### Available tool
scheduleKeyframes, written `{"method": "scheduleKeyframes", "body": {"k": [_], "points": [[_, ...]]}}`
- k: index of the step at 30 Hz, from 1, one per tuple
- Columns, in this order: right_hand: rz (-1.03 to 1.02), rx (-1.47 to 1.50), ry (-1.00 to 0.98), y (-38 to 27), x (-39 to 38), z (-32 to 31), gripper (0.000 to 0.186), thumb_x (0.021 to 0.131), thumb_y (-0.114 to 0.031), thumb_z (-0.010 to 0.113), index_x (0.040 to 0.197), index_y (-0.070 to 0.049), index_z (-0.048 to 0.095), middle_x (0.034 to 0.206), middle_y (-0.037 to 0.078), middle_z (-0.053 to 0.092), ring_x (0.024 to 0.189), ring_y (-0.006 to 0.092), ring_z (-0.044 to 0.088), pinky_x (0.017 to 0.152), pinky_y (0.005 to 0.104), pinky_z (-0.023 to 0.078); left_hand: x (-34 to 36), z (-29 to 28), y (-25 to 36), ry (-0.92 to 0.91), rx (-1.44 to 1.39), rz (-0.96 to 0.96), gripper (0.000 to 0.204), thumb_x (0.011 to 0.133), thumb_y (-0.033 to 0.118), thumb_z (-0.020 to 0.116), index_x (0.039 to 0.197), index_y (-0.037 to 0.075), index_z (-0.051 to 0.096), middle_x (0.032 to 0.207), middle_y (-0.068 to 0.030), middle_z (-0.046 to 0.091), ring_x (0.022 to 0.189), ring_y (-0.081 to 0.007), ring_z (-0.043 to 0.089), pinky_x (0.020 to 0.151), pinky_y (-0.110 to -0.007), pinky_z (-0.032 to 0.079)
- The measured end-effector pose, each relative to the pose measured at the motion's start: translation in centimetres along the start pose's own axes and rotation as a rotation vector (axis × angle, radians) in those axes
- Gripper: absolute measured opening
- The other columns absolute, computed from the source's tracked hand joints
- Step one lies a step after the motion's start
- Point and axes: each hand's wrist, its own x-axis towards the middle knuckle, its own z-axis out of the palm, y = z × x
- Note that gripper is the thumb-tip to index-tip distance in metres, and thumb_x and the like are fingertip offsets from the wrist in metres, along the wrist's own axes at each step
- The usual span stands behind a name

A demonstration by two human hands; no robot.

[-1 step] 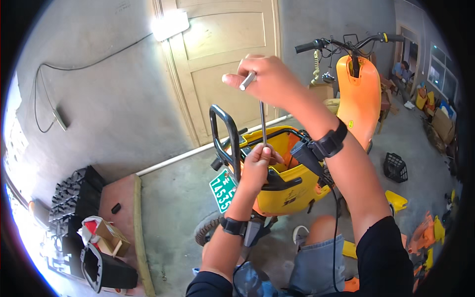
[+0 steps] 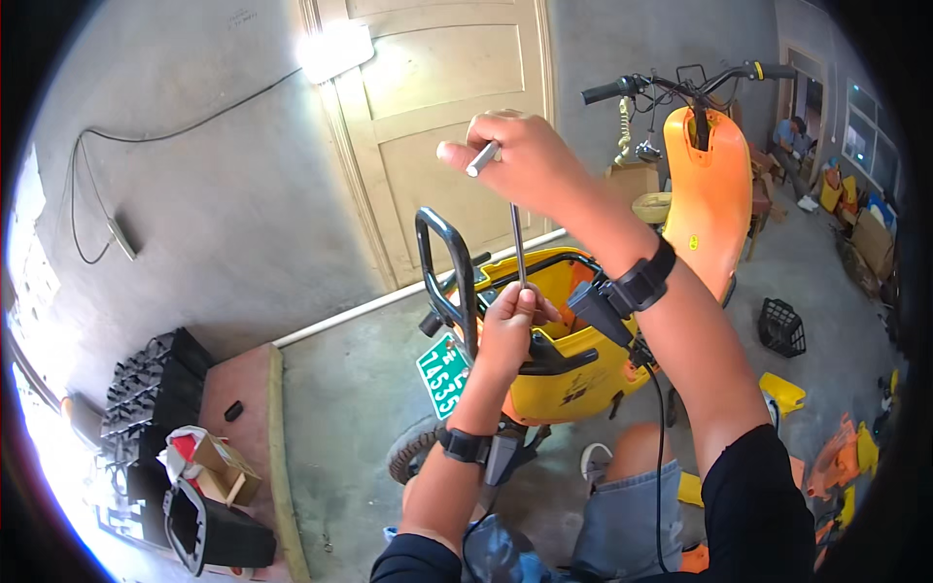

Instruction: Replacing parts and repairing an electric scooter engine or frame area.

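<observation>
Right hand [image 2: 525,160] fingers gripping T-handle wrench [image 2: 517,238] crossbar, above yellow scooter body [image 2: 573,374] | left hand [image 2: 510,325] fingers pinching its shaft low, just beside black rear rack [image 2: 449,267] | advice: keeping shaft vertical, seated, turning smoothly.

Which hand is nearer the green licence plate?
Left. The left hand grips the tool shaft just above and right of the green licence plate; the right hand holds the handle far higher.
</observation>
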Motion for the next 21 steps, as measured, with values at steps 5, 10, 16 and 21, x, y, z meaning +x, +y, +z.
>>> {"method": "scheduleKeyframes", "body": {"k": [5, 10, 16, 21], "points": [[0.328, 0.19, 0.086, 0.2, -0.7, 2.5, 0.053, 0.092, -0.04, 0.061, 0.058, 0.0, 0.051, 0.053, 0.012, 0.048, 0.051, 0.0271, 0.046, 0.053, 0.0376, 0.038, -0.2, 0.3, -0.4, 0.079, 0.033, 0.041, 0.022, 0.103, 0.021, 0.046, 0.091, 0.004, 0.054, 0.077, -0.0023, 0.058, 0.072, -0.0108, 0.056, 0.072, -0.026, 0.046], [0.334, 0.554, 0.227, 0.3, -1.1, 3.4, 0.058, 0.09, -0.041, 0.065, 0.053, -0.002, 0.043, 0.049, 0.002, 0.033, 0.052, 0.0129, 0.03, 0.05, 0.0328, 0.028, 0.0, 0.1, -1.1, 0.125, 0.101, 0.05, 0.011, 0.097, 0.011, 0.049, 0.095, 0.007, 0.059, 0.079, 0.0069, 0.052, 0.074, -0.0017, 0.046, 0.066, -0.019, 0.037], [0.353, 0.654, 0.231, 0.9, -1.3, 3.6, 0.056, 0.088, -0.035, 0.07, 0.052, -0.006, 0.039, 0.052, -0.004, 0.028, 0.054, 0.0076, 0.026, 0.049, 0.0287, 0.023, 0.1, 0.1, -1.4, 0.066, 0.041, 0.005, 0.023, 0.104, 0.021, 0.046, 0.088, 0.004, 0.051, 0.073, 0.0021, 0.048, 0.066, -0.0069, 0.045, 0.062, -0.024, 0.039], [0.297, 0.678, 0.195, 1.9, -1.5, 3.5, 0.051, 0.084, -0.026, 0.073, 0.052, -0.007, 0.038, 0.053, -0.005, 0.028, 0.055, 0.007, 0.026, 0.049, 0.0283, 0.022, 0.1, 0.4, -1.7, 0.111, 0.038, 0.031, 0.041, 0.105, 0.042, 0.038, 0.088, 0.006, 0.049, 0.065, -0.0019, 0.052, 0.061, -0.0092, 0.049, 0.061, -0.024, 0.04]]}}
